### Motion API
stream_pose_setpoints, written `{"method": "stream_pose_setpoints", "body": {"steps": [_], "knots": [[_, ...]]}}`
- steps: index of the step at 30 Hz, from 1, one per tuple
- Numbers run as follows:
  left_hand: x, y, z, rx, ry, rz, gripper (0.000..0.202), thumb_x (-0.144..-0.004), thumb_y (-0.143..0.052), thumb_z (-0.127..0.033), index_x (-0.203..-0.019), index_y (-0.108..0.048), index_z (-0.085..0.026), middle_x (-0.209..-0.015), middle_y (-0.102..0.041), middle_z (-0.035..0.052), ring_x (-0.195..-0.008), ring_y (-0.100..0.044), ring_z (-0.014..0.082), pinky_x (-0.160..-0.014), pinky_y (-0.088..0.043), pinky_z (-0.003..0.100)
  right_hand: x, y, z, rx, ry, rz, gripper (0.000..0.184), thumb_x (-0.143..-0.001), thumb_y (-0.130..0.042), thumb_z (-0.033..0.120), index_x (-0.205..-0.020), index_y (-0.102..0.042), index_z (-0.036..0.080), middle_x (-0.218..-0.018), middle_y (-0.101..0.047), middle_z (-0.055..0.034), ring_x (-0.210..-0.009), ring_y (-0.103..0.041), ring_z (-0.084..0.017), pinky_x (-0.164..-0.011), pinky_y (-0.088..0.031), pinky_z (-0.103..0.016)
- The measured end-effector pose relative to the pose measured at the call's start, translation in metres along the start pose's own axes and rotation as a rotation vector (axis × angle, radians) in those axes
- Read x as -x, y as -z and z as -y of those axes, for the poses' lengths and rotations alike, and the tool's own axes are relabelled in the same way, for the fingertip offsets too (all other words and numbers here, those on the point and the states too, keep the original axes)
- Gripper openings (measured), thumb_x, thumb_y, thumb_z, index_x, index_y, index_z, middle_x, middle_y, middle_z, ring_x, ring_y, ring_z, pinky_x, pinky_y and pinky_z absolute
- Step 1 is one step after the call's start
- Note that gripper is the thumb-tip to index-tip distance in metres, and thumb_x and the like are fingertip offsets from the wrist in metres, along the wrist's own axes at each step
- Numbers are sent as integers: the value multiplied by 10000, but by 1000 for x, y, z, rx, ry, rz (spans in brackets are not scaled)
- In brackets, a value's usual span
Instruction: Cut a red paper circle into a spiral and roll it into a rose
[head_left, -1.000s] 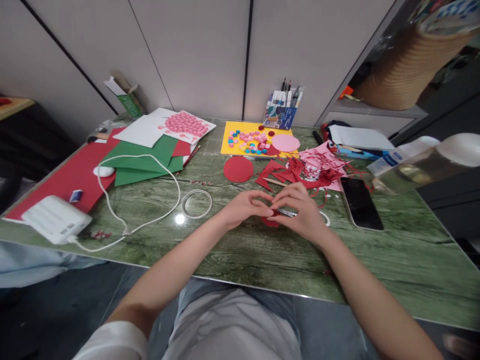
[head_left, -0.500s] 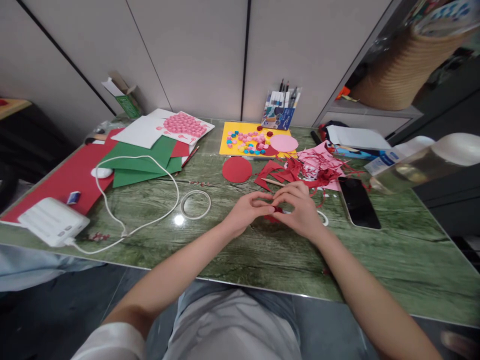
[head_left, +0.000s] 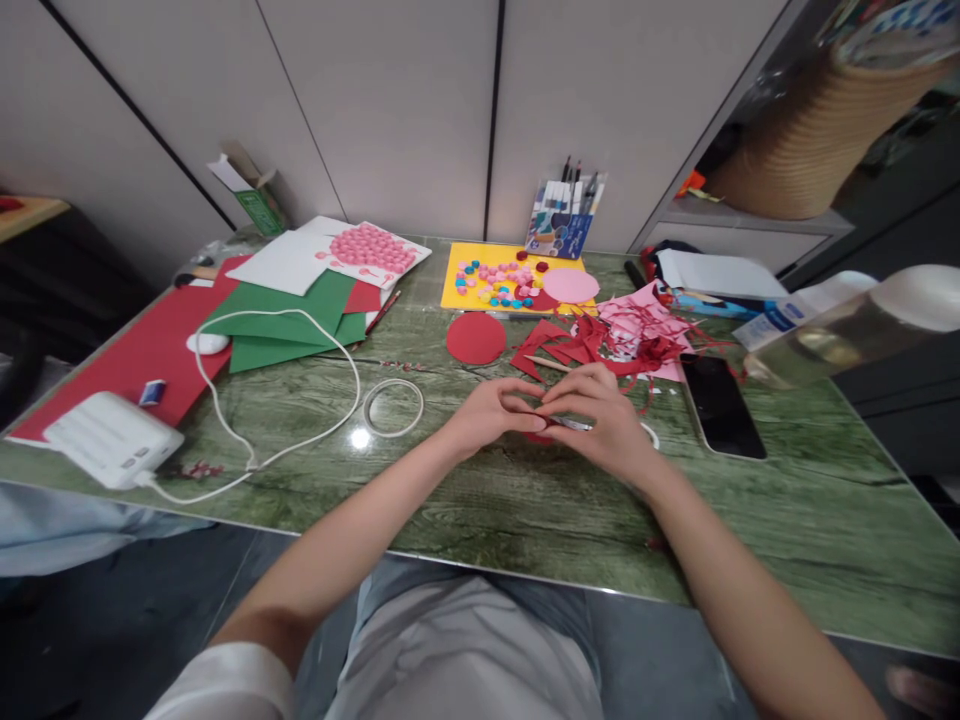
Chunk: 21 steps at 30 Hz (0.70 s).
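Observation:
Both my hands meet over the middle of the green table [head_left: 480,500]. My left hand [head_left: 487,412] pinches a small red paper piece [head_left: 537,436], its fingers closed. My right hand [head_left: 604,420] is closed too, gripping a thin metal tool [head_left: 571,424], tweezers by the look of it, whose tip touches the same red piece. Most of the piece is hidden by my fingers. Just beyond my hands lie red paper scraps [head_left: 570,348] and a red paper disc [head_left: 476,338].
A black phone [head_left: 721,405] lies right of my hands. A white tape ring [head_left: 393,407], a cable [head_left: 285,440] and a white power bank [head_left: 112,438] lie left. Green and red sheets [head_left: 289,320], a yellow sheet with coloured dots [head_left: 510,278] and a pen holder [head_left: 564,215] sit farther back.
My hands stay together at the same spot, with small finger movements on the red piece. The metal tool shows again between my right fingers.

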<state>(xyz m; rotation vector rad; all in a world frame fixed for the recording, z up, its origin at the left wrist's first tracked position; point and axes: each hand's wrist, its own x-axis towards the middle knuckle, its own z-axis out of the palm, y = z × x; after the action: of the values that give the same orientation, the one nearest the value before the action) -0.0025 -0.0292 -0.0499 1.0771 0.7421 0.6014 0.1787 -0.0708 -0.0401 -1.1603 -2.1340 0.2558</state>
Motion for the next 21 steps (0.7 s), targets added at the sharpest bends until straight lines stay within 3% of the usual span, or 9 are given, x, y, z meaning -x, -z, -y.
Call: {"method": "stream_pose_setpoints", "body": {"steps": [5, 9, 17, 21], "knots": [[2, 9, -10, -259, 27, 151, 429, -567, -752, -165, -967, -600, -135, -629, -661, 1, -596, -606, 133, -629, -421, 245, 0, -5, 3, -45, 26, 84, 145, -700, -726, 329, -828, -704, 263, -869, -680, -25, -954, -469, -241, -835, -400, -431], [3, 14, -14, -332, 39, 247, 407, -572, -752, -184, -948, -607, -131, -641, -654, 4, -592, -599, 137, -588, -407, 238, 0, -9, 4, -71, 35, 131, 151, -705, -722, 325, -846, -708, 273, -878, -684, -17, -971, -464, -243, -841, -402, -425], [3, -10, 3, 150, -81, -87, 425, -604, -756, -218, -1000, -620, -144, -721, -689, 22, -675, -621, 127, -747, -431, 280, -1, -4, 2, 41, -58, -157, 108, -742, -691, 305, -835, -705, 252, -846, -681, -36, -896, -500, -230, -830, -406, -418], [2, -15, 8, 276, -53, -122, 405, -581, -767, -179, -963, -638, -141, -723, -694, 16, -682, -622, 110, -762, -427, 259, -1, -5, 3, 72, -53, -186, 81, -742, -690, 297, -808, -696, 251, -834, -682, -36, -883, -509, -232, -820, -407, -420]]}}
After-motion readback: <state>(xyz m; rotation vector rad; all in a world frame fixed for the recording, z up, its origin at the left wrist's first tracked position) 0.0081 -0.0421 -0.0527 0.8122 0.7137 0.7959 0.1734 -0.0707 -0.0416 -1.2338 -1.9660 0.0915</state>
